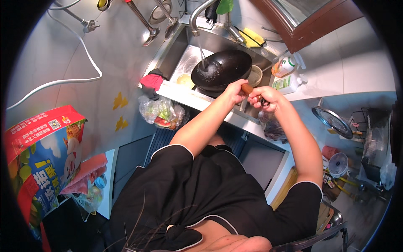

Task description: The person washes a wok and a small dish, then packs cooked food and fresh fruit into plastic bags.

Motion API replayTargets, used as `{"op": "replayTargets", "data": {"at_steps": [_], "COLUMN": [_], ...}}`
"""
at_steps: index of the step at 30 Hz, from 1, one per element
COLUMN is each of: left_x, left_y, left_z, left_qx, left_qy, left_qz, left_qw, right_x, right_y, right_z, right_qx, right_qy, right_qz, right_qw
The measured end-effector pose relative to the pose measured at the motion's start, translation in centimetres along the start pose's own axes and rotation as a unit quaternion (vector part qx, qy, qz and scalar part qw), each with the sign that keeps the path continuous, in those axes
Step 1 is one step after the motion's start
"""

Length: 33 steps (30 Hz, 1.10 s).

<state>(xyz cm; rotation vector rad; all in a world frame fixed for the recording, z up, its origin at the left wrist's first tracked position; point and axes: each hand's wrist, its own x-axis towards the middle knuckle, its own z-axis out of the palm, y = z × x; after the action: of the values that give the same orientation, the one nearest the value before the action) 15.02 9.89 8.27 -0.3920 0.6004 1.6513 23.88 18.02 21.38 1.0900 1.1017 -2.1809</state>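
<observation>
A black wok [233,64] is held tilted over the stainless steel sink [180,60]. Water runs from the curved faucet [195,19] into its left side and splashes there. My left hand [236,89] grips the wooden handle [247,89] close to the wok. Farther along, my right hand [266,98] is closed around the handle's end. Behind the wok's right side sits a pale plastic strainer basket [255,75], partly hidden. A round yellowish item [185,81] lies in the sink at the wok's left.
A red and black cloth [152,81] hangs over the sink's front left edge, above a plastic bag of food scraps [163,113]. A spray bottle [283,66] and a white pump bottle [288,83] stand right of the sink. Ladles [150,34] hang at upper left.
</observation>
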Motion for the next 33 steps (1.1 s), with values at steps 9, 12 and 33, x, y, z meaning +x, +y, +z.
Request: {"op": "replayTargets", "data": {"at_steps": [9, 12, 33], "left_x": [-1.7, -3.1, -7.5], "left_y": [-4.7, -5.1, 1.9], "left_z": [-4.1, -6.3, -9.3], "left_qx": [0.408, 0.458, 0.18], "left_qy": [0.188, 0.223, 0.115], "left_qz": [0.186, 0.226, 0.158], "left_qw": [0.874, 0.83, 0.964], "right_x": [-0.6, 2.0, 11.1], "right_y": [10.0, 13.4, 11.3], "right_z": [-3.3, -3.3, -1.1], "right_qx": [-0.001, -0.074, -0.325], "right_qy": [-0.086, -0.095, 0.06], "right_qz": [-0.012, -0.032, -0.349], "right_qw": [0.996, 0.992, 0.877]}}
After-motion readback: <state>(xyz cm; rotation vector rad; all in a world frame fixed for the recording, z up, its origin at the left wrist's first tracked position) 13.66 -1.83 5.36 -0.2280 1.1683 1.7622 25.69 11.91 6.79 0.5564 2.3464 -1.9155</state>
